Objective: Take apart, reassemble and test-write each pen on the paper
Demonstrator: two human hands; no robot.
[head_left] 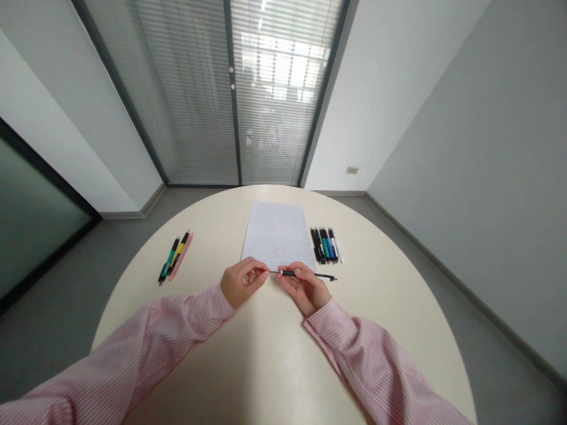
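My right hand [308, 287] holds a black and white pen [289, 273] level between thumb and fingers, its clip end pointing right. From the pen's left end a thin dark rod, looking like a pen refill [274, 272], reaches to my left hand [243, 280]. Thumb and forefinger of that hand pinch the rod's far tip. Both hands are just above the near edge of a stack of lined paper [278, 233]. Whether the rod is partly inside the barrel or only at its mouth is too small to tell.
Several pens [326, 245] lie side by side right of the paper. On the left are a green pen [169, 260], a yellow and black pen [179, 252] and a pink pen [181, 257]. The round table [376, 319] has a curved edge; beyond it are glass partitions with blinds [195, 118].
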